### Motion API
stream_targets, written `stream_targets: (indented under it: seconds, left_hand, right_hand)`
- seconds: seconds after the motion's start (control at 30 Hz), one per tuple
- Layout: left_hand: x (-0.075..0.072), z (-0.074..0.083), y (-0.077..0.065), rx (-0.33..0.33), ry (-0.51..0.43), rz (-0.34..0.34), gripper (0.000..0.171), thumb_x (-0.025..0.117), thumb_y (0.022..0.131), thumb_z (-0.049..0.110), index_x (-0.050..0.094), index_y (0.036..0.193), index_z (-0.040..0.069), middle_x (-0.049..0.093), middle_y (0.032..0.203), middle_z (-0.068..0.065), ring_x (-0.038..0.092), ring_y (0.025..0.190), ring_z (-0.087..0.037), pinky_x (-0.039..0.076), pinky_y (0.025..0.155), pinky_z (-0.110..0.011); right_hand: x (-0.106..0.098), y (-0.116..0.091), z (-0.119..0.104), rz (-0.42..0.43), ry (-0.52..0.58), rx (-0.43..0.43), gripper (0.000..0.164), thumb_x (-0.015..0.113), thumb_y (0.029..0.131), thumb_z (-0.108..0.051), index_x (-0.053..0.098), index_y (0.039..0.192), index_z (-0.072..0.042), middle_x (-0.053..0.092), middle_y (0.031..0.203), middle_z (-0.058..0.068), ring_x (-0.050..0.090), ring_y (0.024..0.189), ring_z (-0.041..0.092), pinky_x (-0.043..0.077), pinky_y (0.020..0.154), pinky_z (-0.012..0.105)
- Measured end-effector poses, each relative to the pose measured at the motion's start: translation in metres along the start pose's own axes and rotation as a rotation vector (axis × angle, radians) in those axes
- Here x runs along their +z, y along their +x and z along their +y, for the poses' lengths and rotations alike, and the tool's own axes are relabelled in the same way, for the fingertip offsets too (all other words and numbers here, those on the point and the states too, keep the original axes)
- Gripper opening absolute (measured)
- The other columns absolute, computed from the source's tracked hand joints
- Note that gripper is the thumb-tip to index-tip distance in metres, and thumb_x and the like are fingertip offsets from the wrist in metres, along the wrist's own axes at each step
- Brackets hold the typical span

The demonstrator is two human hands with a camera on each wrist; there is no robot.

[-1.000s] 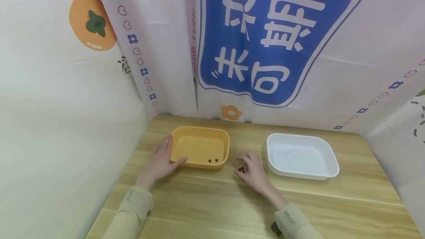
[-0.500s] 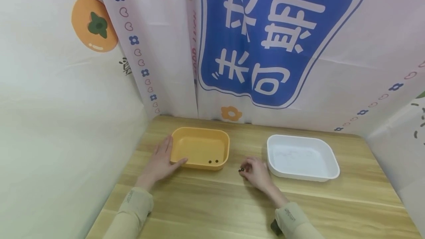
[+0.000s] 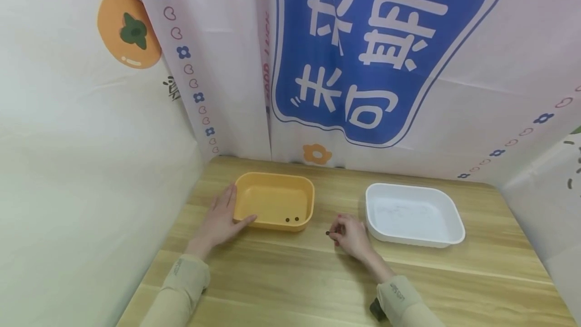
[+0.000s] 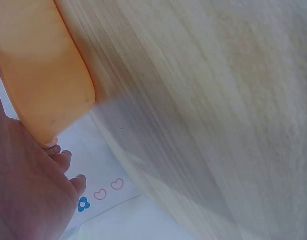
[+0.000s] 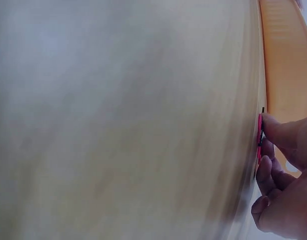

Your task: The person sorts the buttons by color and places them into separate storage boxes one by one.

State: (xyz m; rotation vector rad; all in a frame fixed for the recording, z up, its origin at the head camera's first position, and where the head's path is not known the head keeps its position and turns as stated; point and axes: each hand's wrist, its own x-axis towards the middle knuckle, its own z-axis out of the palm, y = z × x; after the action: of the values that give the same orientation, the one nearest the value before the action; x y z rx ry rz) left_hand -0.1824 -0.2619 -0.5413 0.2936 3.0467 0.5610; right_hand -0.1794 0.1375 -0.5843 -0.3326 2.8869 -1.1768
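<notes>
My left hand point(image 3: 218, 223) rests against the left front corner of a yellow plastic tray point(image 3: 272, 200). Its fingers lie straight along the left side, and the thumb reaches over the front rim. Two small dark beads point(image 3: 287, 220) lie inside, towards the front right. Between the trays, my right hand point(image 3: 351, 238) is low at the tabletop with its fingers curled. One small dark bead point(image 3: 328, 233) shows at its fingertips. The right wrist view has the thumb and fingers point(image 5: 278, 132) pinching something thin and dark with a pinkish-red edge, too blurred to make out.
A white plastic tray point(image 3: 413, 213) stands just right of my right hand. Both trays sit on a wood-grain table point(image 3: 290, 276). A printed cloth point(image 3: 227, 54) hangs behind it. A small dark object point(image 3: 376, 310) is beside my right sleeve.
My right hand has shifted slightly right and its fingers have closed in. Several beads showed at its fingertips before; now just one does. The left hand and trays stay put.
</notes>
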Motion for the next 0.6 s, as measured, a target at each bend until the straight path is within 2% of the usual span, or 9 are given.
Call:
stream_targets:
  seconds: [0.1, 0.17, 0.23, 0.33, 0.43, 0.53, 0.6]
  left_hand:
    - [0.0001, 0.0003, -0.0002, -0.001, -0.001, 0.000, 0.120, 0.055, 0.103, 0.076, 0.004, 0.173, -0.006, 0.000, 0.185, -0.024, 0.008, 0.173, -0.044, 0.006, 0.141, -0.065]
    - [0.0003, 0.0003, -0.0003, -0.002, -0.002, 0.000, 0.120, 0.055, 0.103, 0.076, 0.003, 0.173, -0.006, 0.000, 0.185, -0.024, 0.008, 0.173, -0.044, 0.005, 0.141, -0.065]
    - [0.0004, 0.0001, -0.0002, -0.002, -0.004, -0.001, 0.120, 0.056, 0.103, 0.076, 0.003, 0.173, -0.006, 0.000, 0.185, -0.024, 0.007, 0.173, -0.044, 0.005, 0.141, -0.065]
    - [0.0004, 0.0000, -0.0003, -0.002, -0.002, -0.001, 0.121, 0.056, 0.103, 0.076, 0.003, 0.173, -0.007, 0.000, 0.185, -0.024, 0.007, 0.173, -0.044, 0.005, 0.141, -0.065]
    - [0.0005, -0.0002, -0.0003, 0.000, 0.000, -0.004, 0.121, 0.056, 0.103, 0.076, 0.003, 0.173, -0.007, 0.000, 0.185, -0.024, 0.007, 0.173, -0.044, 0.005, 0.141, -0.065]
    - [0.0007, -0.0005, 0.0005, 0.000, -0.003, -0.006, 0.120, 0.056, 0.103, 0.076, 0.003, 0.173, -0.006, -0.001, 0.185, -0.024, 0.006, 0.173, -0.044, 0.005, 0.141, -0.065]
    - [0.0009, -0.0007, 0.0014, 0.002, -0.002, -0.003, 0.120, 0.056, 0.103, 0.076, 0.003, 0.173, -0.006, -0.001, 0.185, -0.024, 0.007, 0.173, -0.044, 0.005, 0.141, -0.065]
  right_hand:
    - [0.0001, 0.0000, -0.0003, -0.005, 0.044, 0.003, 0.019, 0.089, 0.086, 0.000, 0.076, 0.093, -0.012, 0.072, 0.082, -0.004, 0.074, 0.073, 0.015, 0.059, 0.101, 0.049]
    - [-0.0004, 0.0002, -0.0008, -0.003, 0.058, 0.005, 0.020, 0.089, 0.085, 0.001, 0.076, 0.096, -0.010, 0.073, 0.078, -0.005, 0.067, 0.057, 0.006, 0.061, 0.086, 0.039]
    - [-0.0013, 0.0003, -0.0014, -0.004, 0.041, 0.010, 0.019, 0.089, 0.086, -0.001, 0.076, 0.095, -0.011, 0.073, 0.076, -0.007, 0.063, 0.056, 0.001, 0.061, 0.089, 0.039]
    - [-0.0023, 0.0004, -0.0016, -0.007, 0.006, 0.012, 0.018, 0.090, 0.086, -0.007, 0.075, 0.090, -0.015, 0.073, 0.072, -0.010, 0.063, 0.059, 0.000, 0.051, 0.109, 0.054]
    - [-0.0022, 0.0003, -0.0007, -0.017, -0.002, 0.021, 0.019, 0.090, 0.087, -0.009, 0.073, 0.089, -0.016, 0.072, 0.071, -0.011, 0.063, 0.061, 0.001, 0.042, 0.116, 0.064]
    - [-0.0018, 0.0006, -0.0004, -0.015, 0.019, 0.026, 0.019, 0.088, 0.089, -0.007, 0.071, 0.089, -0.014, 0.072, 0.070, -0.008, 0.064, 0.061, 0.003, 0.053, 0.106, 0.056]
    - [-0.0015, 0.0013, -0.0003, -0.012, 0.070, 0.040, 0.017, 0.085, 0.092, -0.004, 0.070, 0.090, -0.011, 0.072, 0.073, -0.005, 0.065, 0.059, 0.005, 0.062, 0.089, 0.042]
